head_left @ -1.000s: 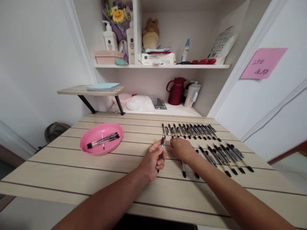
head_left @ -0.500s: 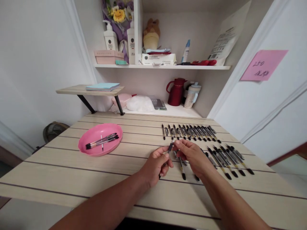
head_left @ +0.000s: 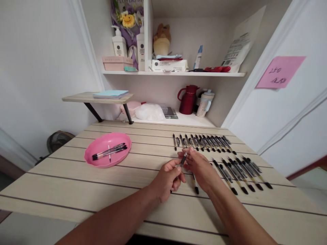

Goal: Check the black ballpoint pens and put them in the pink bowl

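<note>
Clenched in the left hand and pinched at its far tip by the right hand, just above the near tabletop: pen. Beyond, right: rows of pens. Far left: pink tray with several more.

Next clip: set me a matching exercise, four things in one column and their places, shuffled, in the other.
Things:
1. tray
2. jug
3. note
4. pen

Places:
A. stuck on the white panel at right
B. on the left part of the table
C. held between the left hand and right hand
D. on the ledge behind the table

Pairs: 1-B, 2-D, 3-A, 4-C.
</note>
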`<state>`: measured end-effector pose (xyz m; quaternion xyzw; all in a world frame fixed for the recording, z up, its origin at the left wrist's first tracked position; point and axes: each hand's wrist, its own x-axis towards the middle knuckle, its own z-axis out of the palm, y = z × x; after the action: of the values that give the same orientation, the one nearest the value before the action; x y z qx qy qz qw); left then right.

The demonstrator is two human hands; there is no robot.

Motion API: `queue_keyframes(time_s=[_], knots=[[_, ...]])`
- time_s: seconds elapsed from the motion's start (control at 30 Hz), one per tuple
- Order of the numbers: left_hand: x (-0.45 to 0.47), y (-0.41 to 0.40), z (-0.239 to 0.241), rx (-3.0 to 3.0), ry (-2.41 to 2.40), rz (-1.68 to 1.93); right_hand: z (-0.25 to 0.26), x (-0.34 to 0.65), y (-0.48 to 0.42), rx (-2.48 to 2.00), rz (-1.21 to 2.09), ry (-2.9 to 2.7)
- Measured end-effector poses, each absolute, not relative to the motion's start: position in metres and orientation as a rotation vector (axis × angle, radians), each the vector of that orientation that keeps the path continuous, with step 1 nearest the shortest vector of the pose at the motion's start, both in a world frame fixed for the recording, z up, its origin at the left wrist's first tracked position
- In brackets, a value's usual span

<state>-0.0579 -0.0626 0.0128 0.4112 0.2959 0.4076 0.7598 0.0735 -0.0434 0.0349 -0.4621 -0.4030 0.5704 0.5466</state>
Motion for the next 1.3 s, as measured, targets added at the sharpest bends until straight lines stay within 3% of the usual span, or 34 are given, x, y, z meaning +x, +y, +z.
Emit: queue_keyframes(time_s=[0.13,1.3], knots=[[-0.058,-0.063,0.013,0.856,0.638,0.870,0.035,0.073,-0.043,-1.110,1.280,-0.997],[-0.061,-0.057,0.012,0.602,0.611,0.847,0.031,0.061,-0.027,-1.080,1.640,-0.788]])
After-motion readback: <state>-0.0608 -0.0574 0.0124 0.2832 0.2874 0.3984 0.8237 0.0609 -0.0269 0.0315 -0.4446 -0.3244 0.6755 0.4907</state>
